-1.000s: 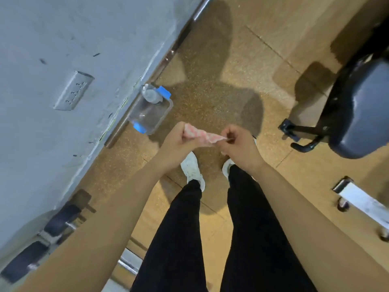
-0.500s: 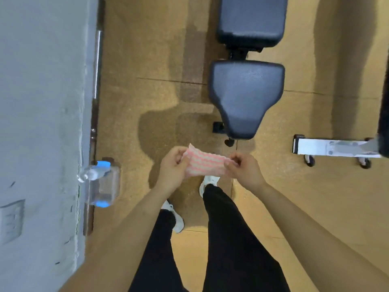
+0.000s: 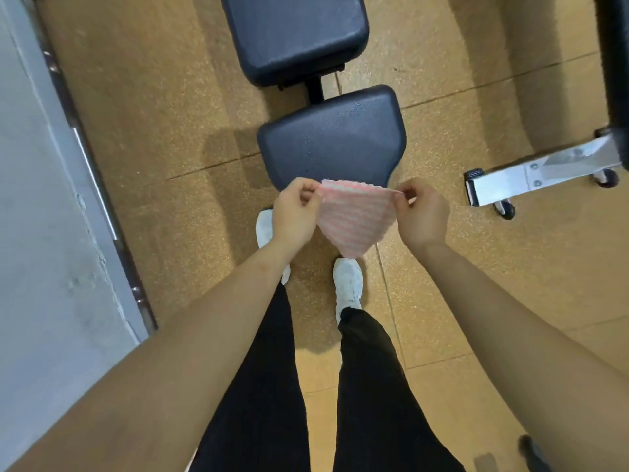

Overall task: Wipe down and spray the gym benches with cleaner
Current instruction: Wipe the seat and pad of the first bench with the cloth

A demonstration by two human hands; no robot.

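Observation:
A pink and white striped cloth (image 3: 354,216) hangs spread between both hands, just in front of the dark blue bench seat pad (image 3: 332,141). My left hand (image 3: 294,212) pinches its left top corner and my right hand (image 3: 422,212) pinches its right top corner. The cloth's lower point droops toward my shoes. Beyond the seat lies the bench's back pad (image 3: 292,35), joined by a black post. Small droplets show on the seat pad. No spray bottle is in view.
A grey wall (image 3: 41,216) with a metal floor rail (image 3: 95,185) runs along the left. A second bench's white wheeled foot (image 3: 541,175) and dark frame (image 3: 616,63) stand at the right. Tan speckled floor surrounds the bench.
The view has turned from the wall and the clear container toward the bench, which now lies straight ahead. My hands have moved apart, opening the bunched cloth into a spread sheet.

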